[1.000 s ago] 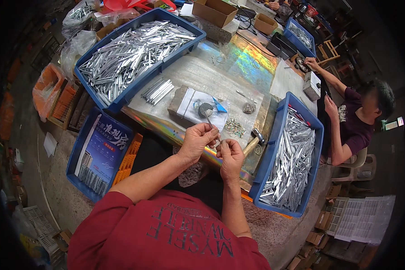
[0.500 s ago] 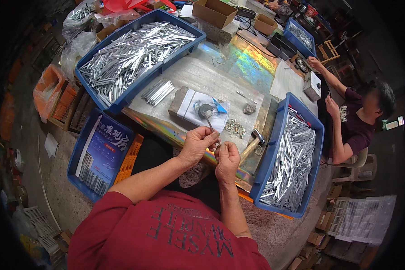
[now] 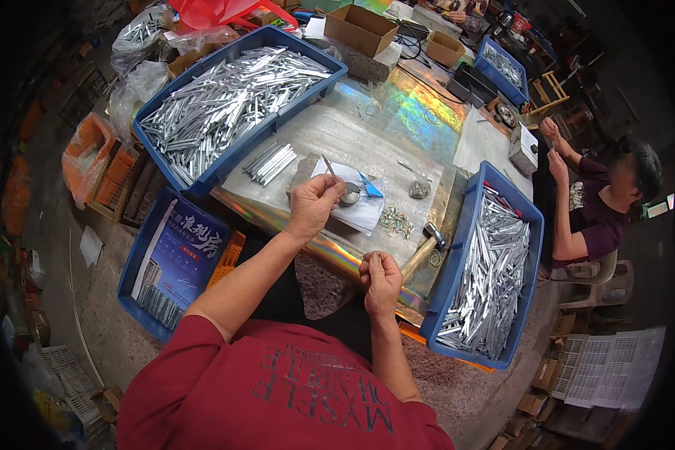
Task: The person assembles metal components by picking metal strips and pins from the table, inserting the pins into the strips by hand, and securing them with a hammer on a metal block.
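My left hand (image 3: 315,204) is closed in a pinch round a thin dark stick (image 3: 328,166), whose end points up and away from me. It hovers over the near left side of a small round dish (image 3: 350,196). That dish rests on white paper (image 3: 366,214) with a blue scrap (image 3: 371,185) beside it, on top of a stone-like block. Nearer me and to the right, my right hand (image 3: 383,283) hangs at the table's front edge with its fingers pressed together. Whatever lies between them is too small or hidden to make out.
Blue bins of silvery metal strips stand left (image 3: 232,105) and right (image 3: 491,270). A row of strips (image 3: 270,163), a pile of small metal parts (image 3: 396,223) and a hammer (image 3: 434,235) lie on the table. A co-worker (image 3: 600,195) sits at the right.
My hands were together near the block, with the stick reaching toward the dish. Now they are apart: the left has moved up and left with the stick, the right slightly nearer me.
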Demonstrator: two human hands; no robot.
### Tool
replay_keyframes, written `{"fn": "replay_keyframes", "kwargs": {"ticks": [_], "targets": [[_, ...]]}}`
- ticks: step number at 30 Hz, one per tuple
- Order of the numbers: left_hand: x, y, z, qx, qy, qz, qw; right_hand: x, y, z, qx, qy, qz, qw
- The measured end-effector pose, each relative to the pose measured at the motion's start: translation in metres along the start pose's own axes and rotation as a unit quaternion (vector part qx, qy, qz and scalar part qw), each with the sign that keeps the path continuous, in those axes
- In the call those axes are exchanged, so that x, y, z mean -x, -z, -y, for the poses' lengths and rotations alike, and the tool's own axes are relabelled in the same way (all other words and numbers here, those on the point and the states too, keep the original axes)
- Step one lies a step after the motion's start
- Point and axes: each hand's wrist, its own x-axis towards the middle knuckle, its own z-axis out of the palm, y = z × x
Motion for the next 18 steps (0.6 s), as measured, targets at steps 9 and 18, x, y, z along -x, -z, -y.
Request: {"fn": "replay_keyframes", "kwargs": {"ticks": [9,18], "targets": [[-0.0014,-0.0064,0.0026,-0.068,-0.052,-0.031,0.996,0.0045,0.0055,-0.0059,0.021,0.001,-0.019,1.0],[-0.0027,-0.0083,0.0047,-0.064,-0.053,-0.038,0.996,0.0059,0.0051,-0.0068,0.02,-0.009,-0.017,1.0]]}}
